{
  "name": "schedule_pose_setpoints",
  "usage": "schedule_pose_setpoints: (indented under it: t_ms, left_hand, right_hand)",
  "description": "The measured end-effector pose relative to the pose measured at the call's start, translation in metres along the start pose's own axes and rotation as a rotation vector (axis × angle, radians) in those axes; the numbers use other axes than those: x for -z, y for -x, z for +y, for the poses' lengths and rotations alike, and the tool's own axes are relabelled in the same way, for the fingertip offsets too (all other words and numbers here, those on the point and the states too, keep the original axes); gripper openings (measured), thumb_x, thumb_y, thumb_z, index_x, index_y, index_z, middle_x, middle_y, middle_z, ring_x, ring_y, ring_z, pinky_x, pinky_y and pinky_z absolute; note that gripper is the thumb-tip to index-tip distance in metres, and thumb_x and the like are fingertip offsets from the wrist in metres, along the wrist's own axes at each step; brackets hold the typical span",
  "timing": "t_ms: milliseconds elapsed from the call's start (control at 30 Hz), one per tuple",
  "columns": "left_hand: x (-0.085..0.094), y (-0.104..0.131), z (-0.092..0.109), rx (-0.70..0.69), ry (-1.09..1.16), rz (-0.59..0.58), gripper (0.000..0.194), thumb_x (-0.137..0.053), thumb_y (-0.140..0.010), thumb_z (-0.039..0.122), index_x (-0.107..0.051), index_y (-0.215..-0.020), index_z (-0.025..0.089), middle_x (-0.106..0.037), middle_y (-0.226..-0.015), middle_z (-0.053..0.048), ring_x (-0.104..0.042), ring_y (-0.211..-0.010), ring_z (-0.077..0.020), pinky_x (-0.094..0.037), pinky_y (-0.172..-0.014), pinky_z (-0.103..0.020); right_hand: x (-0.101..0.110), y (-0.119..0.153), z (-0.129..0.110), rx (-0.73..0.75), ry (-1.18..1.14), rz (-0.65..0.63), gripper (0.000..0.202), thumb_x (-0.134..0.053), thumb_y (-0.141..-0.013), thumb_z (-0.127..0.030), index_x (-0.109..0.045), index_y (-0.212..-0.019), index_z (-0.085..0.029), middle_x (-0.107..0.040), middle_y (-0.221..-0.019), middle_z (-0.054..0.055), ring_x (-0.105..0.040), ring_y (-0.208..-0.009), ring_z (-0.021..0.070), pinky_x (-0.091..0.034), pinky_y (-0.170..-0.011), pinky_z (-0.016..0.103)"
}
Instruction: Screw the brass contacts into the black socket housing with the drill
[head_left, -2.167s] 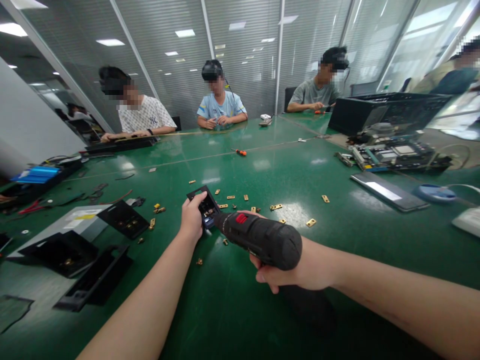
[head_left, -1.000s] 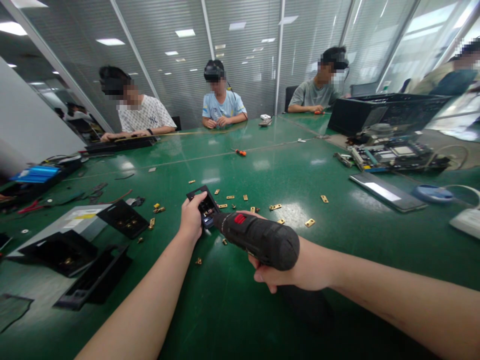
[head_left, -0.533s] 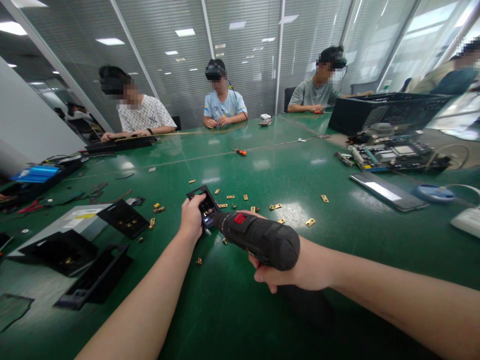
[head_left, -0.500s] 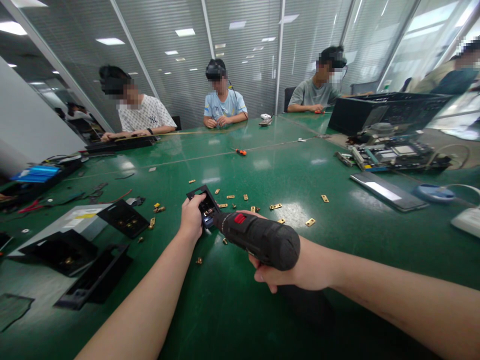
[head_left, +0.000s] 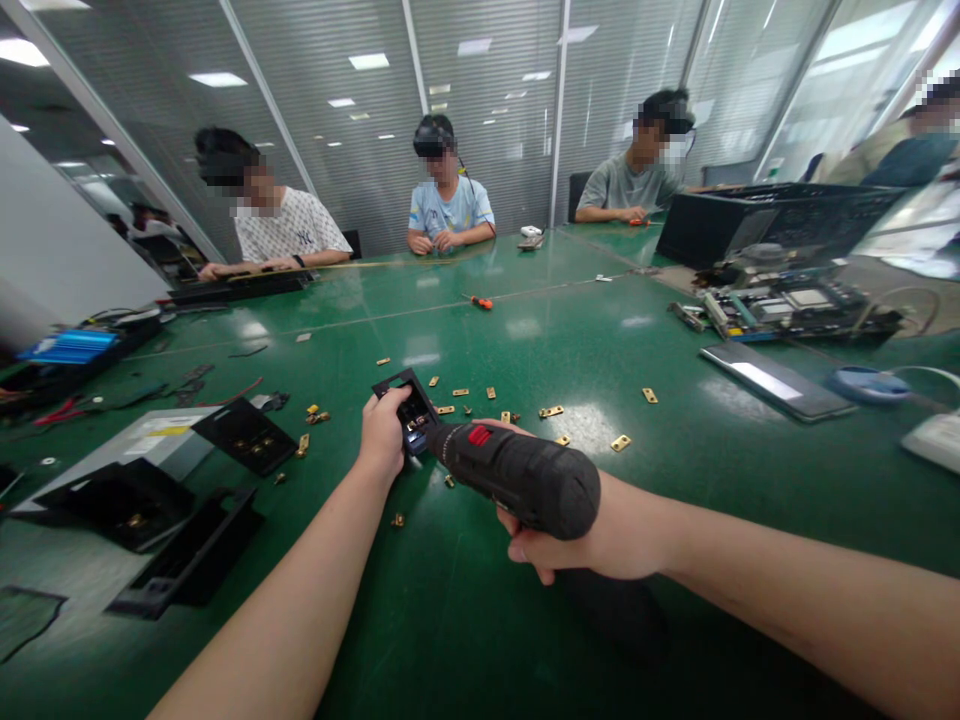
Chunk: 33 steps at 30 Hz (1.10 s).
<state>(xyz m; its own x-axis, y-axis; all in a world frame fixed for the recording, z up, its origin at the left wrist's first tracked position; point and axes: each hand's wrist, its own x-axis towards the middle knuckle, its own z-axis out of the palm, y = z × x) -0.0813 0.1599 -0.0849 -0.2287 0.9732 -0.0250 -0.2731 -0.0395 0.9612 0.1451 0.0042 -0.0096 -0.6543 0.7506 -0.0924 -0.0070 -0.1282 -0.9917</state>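
Observation:
My left hand (head_left: 384, 435) grips a small black housing (head_left: 414, 402) by its left side, thumb over the rim; brass-coloured parts show inside it. Wrapped round the handle of a black cordless drill (head_left: 517, 475) with a red switch is my right hand (head_left: 551, 545). The drill points left, its front end at the housing's lower right corner; whether the bit touches a screw is hidden. Around the housing lie several small brass plates (head_left: 620, 443) with holes. A few brass pieces (head_left: 398, 520) rest nearer to me.
To the left are black housings (head_left: 184, 560), a silver metal box (head_left: 161, 440) and loose cables. An orange screwdriver (head_left: 480, 303) lies further back. On the right are a phone (head_left: 776, 382), a circuit board (head_left: 795, 305) and a black case (head_left: 772, 222). Several people sit across the table.
Almost nothing differs. Both hands, the housing and the drill keep their places, and the view has shifted only very slightly.

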Motion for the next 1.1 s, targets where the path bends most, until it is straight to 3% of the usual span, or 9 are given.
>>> schedule_pose_setpoints:
  t_ms: [867,1100]
  left_hand:
    - [0.000,0.001,0.000,0.016,0.019,-0.003,0.026,-0.072,-0.063,0.032,-0.060,-0.081,0.018,-0.065,-0.063,-0.001,-0.068,-0.059,-0.0246,-0.057,-0.063,-0.041]
    - [-0.001,0.000,-0.001,0.008,0.012,0.008,0.026,-0.072,-0.063,0.033,-0.059,-0.079,0.019,-0.064,-0.064,0.000,-0.068,-0.064,-0.0258,-0.057,-0.067,-0.042]
  right_hand:
    - [0.000,0.000,0.008,-0.007,-0.019,0.000,0.109,-0.068,-0.073,-0.002,-0.005,-0.156,-0.032,-0.057,-0.081,-0.006,-0.060,-0.051,0.0077,-0.054,-0.049,0.021]
    - [0.000,-0.001,0.016,0.039,-0.055,0.024,0.106,-0.069,-0.073,-0.003,-0.012,-0.157,-0.034,-0.056,-0.083,-0.005,-0.059,-0.051,0.0073,-0.054,-0.047,0.021]
